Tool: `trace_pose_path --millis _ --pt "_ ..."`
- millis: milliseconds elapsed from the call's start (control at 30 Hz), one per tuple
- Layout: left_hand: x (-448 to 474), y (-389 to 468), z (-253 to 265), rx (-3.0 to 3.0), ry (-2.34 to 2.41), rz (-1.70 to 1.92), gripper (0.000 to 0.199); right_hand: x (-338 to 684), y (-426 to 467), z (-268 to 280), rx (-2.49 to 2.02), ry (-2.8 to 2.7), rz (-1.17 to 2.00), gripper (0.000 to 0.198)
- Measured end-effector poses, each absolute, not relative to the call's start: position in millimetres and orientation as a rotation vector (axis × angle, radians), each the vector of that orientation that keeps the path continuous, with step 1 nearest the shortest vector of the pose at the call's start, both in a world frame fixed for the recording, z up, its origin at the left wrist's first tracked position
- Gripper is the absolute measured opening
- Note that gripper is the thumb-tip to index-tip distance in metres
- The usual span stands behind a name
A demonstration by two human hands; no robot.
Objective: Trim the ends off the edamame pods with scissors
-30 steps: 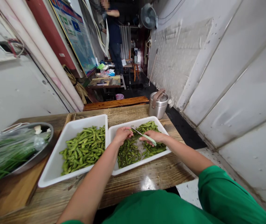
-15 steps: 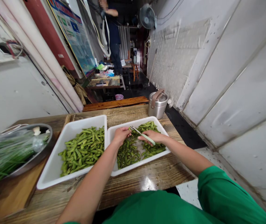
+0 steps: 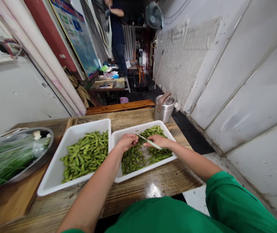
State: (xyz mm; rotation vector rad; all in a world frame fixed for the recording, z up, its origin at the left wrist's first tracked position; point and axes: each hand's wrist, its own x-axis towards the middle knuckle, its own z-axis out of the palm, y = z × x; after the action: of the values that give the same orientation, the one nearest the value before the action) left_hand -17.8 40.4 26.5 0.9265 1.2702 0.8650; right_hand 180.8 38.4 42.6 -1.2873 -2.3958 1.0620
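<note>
Over the right white tray, my right hand grips a pair of scissors with pale green handles. The blades point left toward my left hand, whose fingertips are pinched together. A small green bit shows there, apparently an edamame pod, mostly hidden by the fingers. Beneath both hands lie wet edamame pods, in heaps with some bare tray bottom between them. The left white tray holds a larger pile of edamame pods.
A lidded steel bucket with a brown handle stands at the table's far right. On the left, a metal bowl with bagged green stalks rests on a wooden board. Farther back are a bench and a person standing.
My left hand has shifted slightly right, closer to the scissor tips. The scissors have tilted a little flatter. In the background, the person's arm and the white strip moved.
</note>
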Motion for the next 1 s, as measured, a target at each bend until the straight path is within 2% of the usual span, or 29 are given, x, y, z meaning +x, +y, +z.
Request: trace_pose_path --millis 200,433,533,700,800,900,1000 --pt "-17.5 41.2 23.5 0.948 1.323 0.855 0.011 182.6 39.2 43.9 -1.349 -2.418 1.008 0.050" --pt "-15.3 43.4 20.8 1.067 1.569 0.836 0.009 182.8 37.5 43.9 -1.463 -2.278 1.112 0.048" --pt "-16.0 40.9 25.3 1.164 1.487 0.691 0.010 183.2 40.6 43.4 -1.458 -2.226 1.078 0.048" --pt "-17.3 34.5 26.9 1.904 1.474 0.197 0.008 184.3 42.8 43.9 -1.460 -2.226 1.071 0.048" --pt "-12.5 30.4 26.2 2.100 1.540 -0.010 0.008 184.5 42.5 43.6 -1.459 -2.234 1.087 0.048" --pt "-4.8 25.9 26.2 2.159 1.564 -0.041 0.013 184.5 43.0 42.0 -1.441 -2.246 1.091 0.047" --pt "-0.6 24.5 26.1 2.163 1.516 0.067 0.003 184.8 44.6 38.6 -1.437 -2.242 1.103 0.046"
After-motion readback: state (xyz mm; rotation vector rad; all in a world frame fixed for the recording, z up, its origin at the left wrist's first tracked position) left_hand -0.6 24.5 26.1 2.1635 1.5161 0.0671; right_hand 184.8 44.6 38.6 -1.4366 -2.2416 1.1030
